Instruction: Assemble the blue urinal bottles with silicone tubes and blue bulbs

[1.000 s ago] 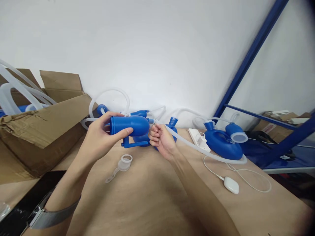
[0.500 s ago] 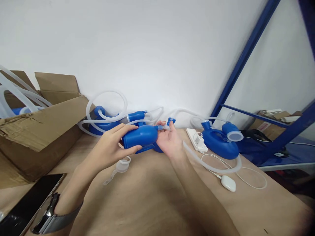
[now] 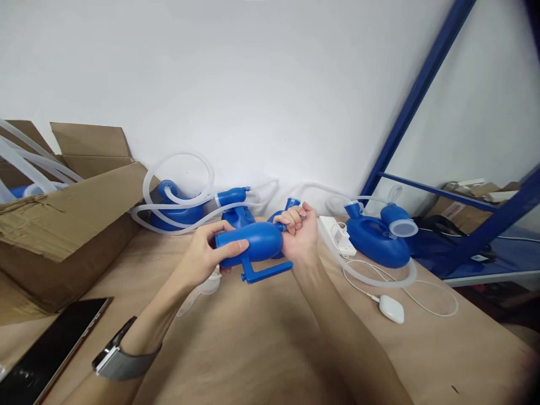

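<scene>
Left hand clasps the blue container; right hand, palm upturned, curls its grip around the nozzle.

Left fingers grip blue cup; right fingers wrap nozzle.

The left forearm and right forearm converge toward the tabletop's back edge. The left hand grips, thumb straight; the right hand lies palm up, fingers curled inward, thumb pointing toward that edge.
</scene>
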{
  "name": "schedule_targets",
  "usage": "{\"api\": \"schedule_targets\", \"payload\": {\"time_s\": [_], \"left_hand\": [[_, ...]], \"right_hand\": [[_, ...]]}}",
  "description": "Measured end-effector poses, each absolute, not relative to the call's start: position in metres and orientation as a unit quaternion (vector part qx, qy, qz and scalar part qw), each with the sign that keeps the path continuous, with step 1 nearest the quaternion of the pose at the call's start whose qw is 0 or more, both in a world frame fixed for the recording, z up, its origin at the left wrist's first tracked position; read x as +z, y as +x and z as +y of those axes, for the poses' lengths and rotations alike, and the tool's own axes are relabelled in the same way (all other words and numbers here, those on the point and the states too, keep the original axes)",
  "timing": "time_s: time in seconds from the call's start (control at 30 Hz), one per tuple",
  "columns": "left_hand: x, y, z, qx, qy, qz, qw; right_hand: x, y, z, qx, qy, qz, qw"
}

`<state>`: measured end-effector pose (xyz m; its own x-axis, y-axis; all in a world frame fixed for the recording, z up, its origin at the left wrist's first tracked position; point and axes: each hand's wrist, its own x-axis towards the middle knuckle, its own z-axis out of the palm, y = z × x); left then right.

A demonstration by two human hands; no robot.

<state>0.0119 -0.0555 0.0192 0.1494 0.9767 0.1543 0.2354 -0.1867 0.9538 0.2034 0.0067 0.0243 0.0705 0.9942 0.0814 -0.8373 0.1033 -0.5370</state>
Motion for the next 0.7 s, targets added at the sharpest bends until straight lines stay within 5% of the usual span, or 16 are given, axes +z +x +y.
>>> {"api": "schedule_targets", "payload": {"time_s": [0.1, 0.23, 0.43, 0.57, 0.7], "left_hand": [[0.015, 0.018, -0.047, 0.43, 0.526, 0.472, 0.562], [0.015, 0.008, -0.041, 0.385, 0.46, 0.499, 0.625], [0.027, -0.033, -0.042, 0.334, 0.635, 0.527, 0.456], [0.03, -0.055, -0.037, 0.243, 0.71, 0.597, 0.283], [0.012, -0.086, -0.026, 0.235, 0.674, 0.624, 0.318]], "right_hand": [[0.024, 0.208, 0.008, 0.631, -0.132, -0.259, 0.719], [0.023, 0.237, 0.022, 0.612, -0.05, -0.308, 0.727], [0.002, 0.298, 0.075, 0.497, -0.126, -0.279, 0.812], [-0.033, 0.313, 0.105, 0.479, -0.259, -0.334, 0.769], [-0.067, 0.314, 0.126, 0.433, -0.415, -0.387, 0.7]]}}
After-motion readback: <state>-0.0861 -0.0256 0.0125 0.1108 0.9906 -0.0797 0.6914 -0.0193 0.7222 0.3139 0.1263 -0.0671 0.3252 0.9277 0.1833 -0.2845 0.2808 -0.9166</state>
